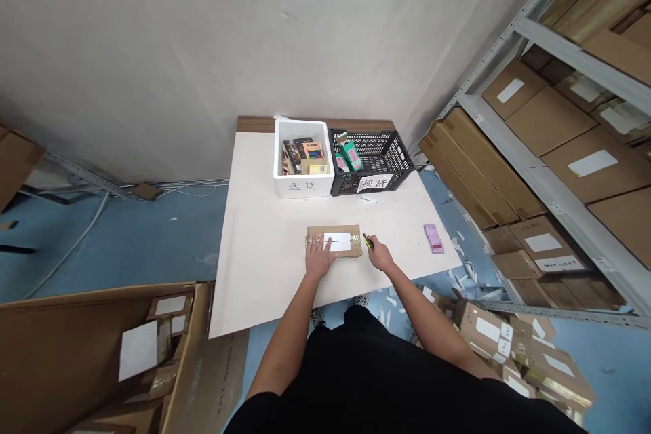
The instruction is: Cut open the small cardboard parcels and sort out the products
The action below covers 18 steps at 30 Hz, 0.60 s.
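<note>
**Brown, Cream and Blue at the Worktop**

Under the left hand (319, 259), the box (334, 241) is cardboard brown with a white label stripe. The cutter (367, 241) in the right hand (380, 258) is yellow and black. The worktop (264, 264) is cream. Beyond the hands are a white tub (304, 183) and a black lattice crate (379, 149). Right of the hands lies a pink item (434, 238). The floor (152, 230) is blue.

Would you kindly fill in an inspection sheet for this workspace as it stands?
Surface: white table.
Job's things: taped parcel near the front edge; knife at its right end.
Clutter: white box and black crate at the back, both holding small packs; pink item at right.
Hands: left hand flat on parcel; right hand grips knife.
Cables: white cables on floor at left.
Surroundings: shelves of cartons at right; paper scraps on floor.
</note>
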{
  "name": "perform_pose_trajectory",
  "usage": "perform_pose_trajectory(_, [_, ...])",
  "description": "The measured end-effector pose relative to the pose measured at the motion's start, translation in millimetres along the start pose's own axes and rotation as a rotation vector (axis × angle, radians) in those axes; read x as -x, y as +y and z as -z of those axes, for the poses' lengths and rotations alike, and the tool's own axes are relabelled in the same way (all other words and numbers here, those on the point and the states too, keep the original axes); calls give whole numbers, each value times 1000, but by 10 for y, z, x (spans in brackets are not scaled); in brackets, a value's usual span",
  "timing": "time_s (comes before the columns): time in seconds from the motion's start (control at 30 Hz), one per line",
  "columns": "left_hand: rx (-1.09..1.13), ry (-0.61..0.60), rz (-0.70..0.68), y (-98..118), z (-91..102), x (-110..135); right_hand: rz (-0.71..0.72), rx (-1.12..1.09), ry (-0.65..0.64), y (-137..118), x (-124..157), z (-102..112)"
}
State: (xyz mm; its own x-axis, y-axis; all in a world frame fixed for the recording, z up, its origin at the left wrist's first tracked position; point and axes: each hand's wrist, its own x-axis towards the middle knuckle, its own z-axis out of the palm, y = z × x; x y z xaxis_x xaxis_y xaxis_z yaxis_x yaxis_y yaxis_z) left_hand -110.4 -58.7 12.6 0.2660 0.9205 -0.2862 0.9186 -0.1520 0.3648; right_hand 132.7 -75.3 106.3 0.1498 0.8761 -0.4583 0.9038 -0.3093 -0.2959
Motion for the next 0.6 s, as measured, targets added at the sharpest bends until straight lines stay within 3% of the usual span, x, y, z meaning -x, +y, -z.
perform_pose_trajectory(0.2, [-19, 21, 8, -15, -17, 17, -40, 59, -49, -213, -51, -183])
perform_pose_trajectory(0.37, [-39, 14, 13, -29, -16, 24, -4, 46, -96, -104, 65, -154])
perform_pose_trajectory(0.5, [-65, 2, 50, 43, 4, 55, -15, -165, -132, 135, 153, -84])
perform_pose_trajectory(0.6, [-68, -6, 101, 140, 83, 57, -141, -442, -35, 345, 210, -231])
